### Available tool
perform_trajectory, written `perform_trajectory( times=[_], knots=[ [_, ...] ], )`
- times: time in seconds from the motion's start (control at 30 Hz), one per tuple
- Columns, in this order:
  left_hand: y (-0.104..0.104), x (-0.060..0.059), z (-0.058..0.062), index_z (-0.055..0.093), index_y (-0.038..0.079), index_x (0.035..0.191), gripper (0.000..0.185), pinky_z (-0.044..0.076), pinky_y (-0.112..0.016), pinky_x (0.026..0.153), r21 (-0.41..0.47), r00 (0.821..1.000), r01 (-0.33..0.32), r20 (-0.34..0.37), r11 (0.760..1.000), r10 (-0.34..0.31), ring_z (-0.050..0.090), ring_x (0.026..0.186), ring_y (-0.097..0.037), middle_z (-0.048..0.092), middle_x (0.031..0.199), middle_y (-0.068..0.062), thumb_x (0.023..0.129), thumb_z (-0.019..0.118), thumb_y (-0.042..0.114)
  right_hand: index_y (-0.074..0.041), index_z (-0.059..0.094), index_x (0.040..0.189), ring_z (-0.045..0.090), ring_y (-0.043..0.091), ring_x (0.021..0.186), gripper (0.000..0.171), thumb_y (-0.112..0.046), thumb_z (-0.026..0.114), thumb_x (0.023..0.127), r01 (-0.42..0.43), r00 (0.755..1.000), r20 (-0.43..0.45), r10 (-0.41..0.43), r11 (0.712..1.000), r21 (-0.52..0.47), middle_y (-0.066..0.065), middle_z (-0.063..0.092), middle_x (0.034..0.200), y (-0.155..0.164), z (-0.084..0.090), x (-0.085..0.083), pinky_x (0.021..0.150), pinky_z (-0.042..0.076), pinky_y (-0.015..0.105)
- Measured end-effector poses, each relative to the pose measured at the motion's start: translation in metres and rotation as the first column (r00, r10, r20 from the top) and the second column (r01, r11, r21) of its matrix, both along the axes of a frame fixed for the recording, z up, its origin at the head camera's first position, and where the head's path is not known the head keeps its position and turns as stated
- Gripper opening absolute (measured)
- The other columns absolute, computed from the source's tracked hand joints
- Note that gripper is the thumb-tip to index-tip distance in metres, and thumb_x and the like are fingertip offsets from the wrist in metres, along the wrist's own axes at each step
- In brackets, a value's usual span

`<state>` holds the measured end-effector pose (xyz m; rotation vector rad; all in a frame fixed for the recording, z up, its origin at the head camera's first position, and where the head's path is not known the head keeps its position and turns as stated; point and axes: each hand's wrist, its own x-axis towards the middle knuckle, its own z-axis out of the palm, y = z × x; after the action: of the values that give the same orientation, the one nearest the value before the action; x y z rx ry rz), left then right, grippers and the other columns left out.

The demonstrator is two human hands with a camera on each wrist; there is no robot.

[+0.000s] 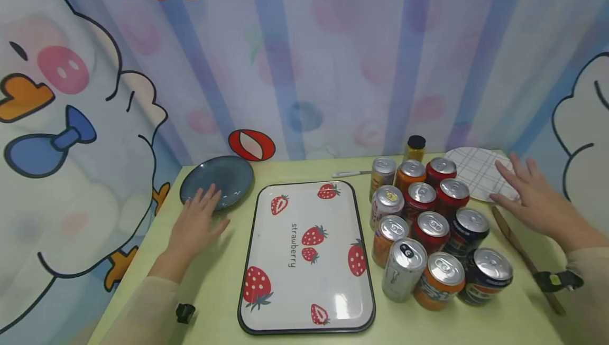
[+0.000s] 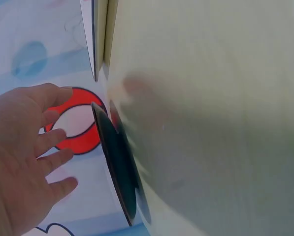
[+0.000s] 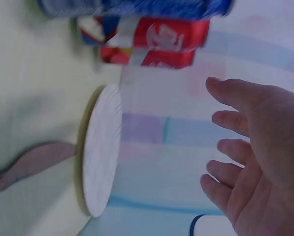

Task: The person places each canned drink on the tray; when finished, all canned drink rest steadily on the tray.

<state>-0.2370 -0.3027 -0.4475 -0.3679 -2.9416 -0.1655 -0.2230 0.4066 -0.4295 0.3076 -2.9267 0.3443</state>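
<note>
I watched from afar as the left grip (image 1: 196,227) hung spread and holding nothing near the dark blue plate (image 1: 232,175) at centre left, the right grip (image 1: 541,201), likewise spread and unladen, near the checked white plate (image 1: 476,169) at centre right, above the bench (image 1: 214,297).

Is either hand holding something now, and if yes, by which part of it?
Nothing is held: the left hand hovers near the dark plate and the right hand near the white checked plate; neither plate is touched.
</note>
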Motion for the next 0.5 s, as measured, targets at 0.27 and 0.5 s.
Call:
perform_trajectory(
  times=[0.27,0.5],
  knots=[
    [0.022,0.030,-0.012,0.065,0.009,0.138,0.051,0.045,-0.058,0.115,0.165,0.975,0.159,0.127,0.973,-0.181,0.052,0.139,-0.038,0.059,0.148,-0.013,0.090,0.080,0.019,-0.002,0.063,0.136,0.061,0.053,0.117,0.050,-0.023,0.078,0.092,-0.126,0.981,-0.157,0.111,0.988,-0.089,0.027,0.056,0.145,-0.050,0.043,0.030,0.088,0.051,0.071],
    [0.033,0.046,-0.011,0.070,0.012,0.133,0.047,0.046,-0.055,0.115,0.162,0.929,0.202,0.281,0.966,-0.242,0.052,0.140,-0.036,0.060,0.147,-0.009,0.089,0.083,0.024,-0.016,0.069,0.130,0.065,0.014,0.116,0.050,-0.015,0.087,0.083,-0.285,0.942,-0.231,0.242,0.942,-0.177,0.004,0.067,0.134,-0.090,0.054,0.052,0.087,0.054,0.016]
  ],
)
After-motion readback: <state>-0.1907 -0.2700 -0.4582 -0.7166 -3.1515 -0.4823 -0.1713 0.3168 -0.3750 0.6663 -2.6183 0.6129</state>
